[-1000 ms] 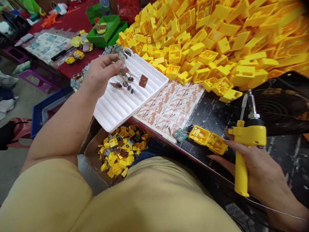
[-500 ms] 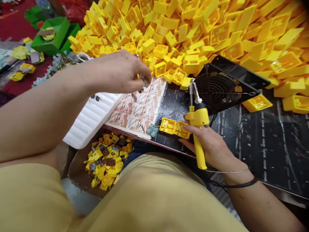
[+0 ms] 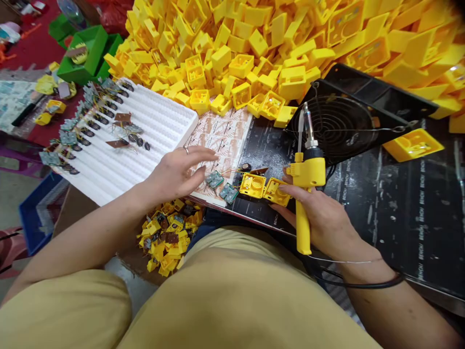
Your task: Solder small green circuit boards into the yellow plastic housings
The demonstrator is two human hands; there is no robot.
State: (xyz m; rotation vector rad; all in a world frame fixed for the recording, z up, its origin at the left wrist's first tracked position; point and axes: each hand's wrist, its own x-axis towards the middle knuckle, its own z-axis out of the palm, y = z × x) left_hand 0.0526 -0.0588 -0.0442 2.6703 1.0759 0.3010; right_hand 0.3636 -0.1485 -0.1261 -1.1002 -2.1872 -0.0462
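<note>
My right hand (image 3: 321, 220) is wrapped round a yellow soldering gun (image 3: 308, 172) with its metal tip pointing away from me. Its thumb and fingertips also touch the right half of an opened yellow plastic case (image 3: 253, 185) on the bench. Left of the case lie two small green circuit boards, a nearer board (image 3: 228, 193) and a farther board (image 3: 214, 180), with thin wires. A round black part (image 3: 246, 167) and a brown board (image 3: 259, 171) sit just behind the case. My left hand (image 3: 181, 172) hovers beside the boards, fingers apart, with nothing seen in it.
A big heap of yellow cases (image 3: 232, 43) covers the back. A black fan (image 3: 337, 116) stands at right. White ribbed foam (image 3: 145, 111) at left carries several wired boards. Green trays (image 3: 83, 58) are farther left. Below the edge, a cardboard box (image 3: 145, 274) holds yellow pieces.
My left hand has come down and nearer me, letting go of small wired parts. A second green board, a round black part and a brown board now lie by the case.
</note>
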